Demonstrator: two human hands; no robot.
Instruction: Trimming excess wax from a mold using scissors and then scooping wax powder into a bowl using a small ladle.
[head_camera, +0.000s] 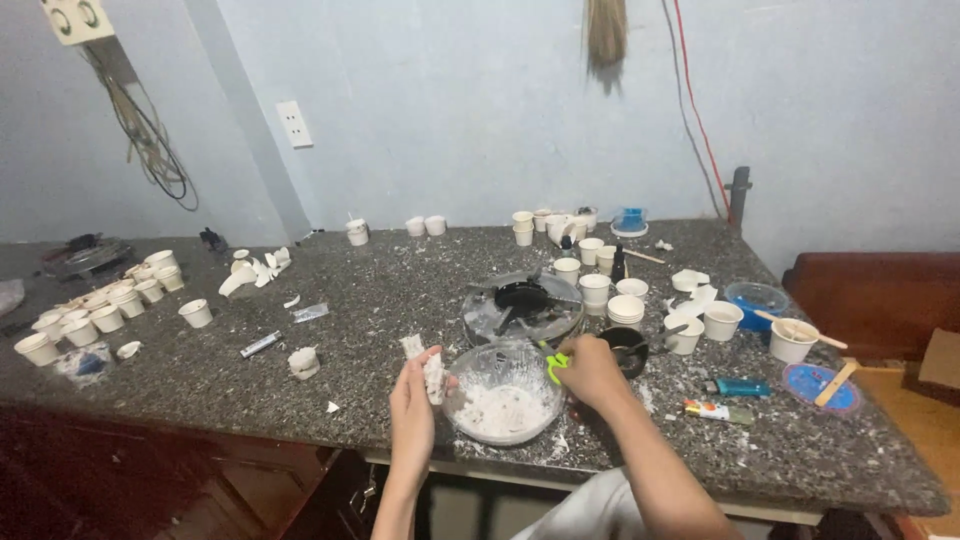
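My left hand (413, 400) holds a white crumpled strip (424, 365) upright beside a clear glass bowl (503, 397). White scraps lie in the bowl, which stands near the front edge of the speckled stone counter (380, 300). Just right of the bowl's rim, my right hand (590, 370) grips scissors with green handles (556, 365); the blades point toward the strip over the bowl.
Several small white paper cups (100, 315) crowd the left side, more (600, 285) stand behind the bowl around a round grey tray with a black dish (522, 303). A blue lighter (742, 387), an orange lighter (710, 409), a blue lid with a wooden stick (826, 385) lie right.
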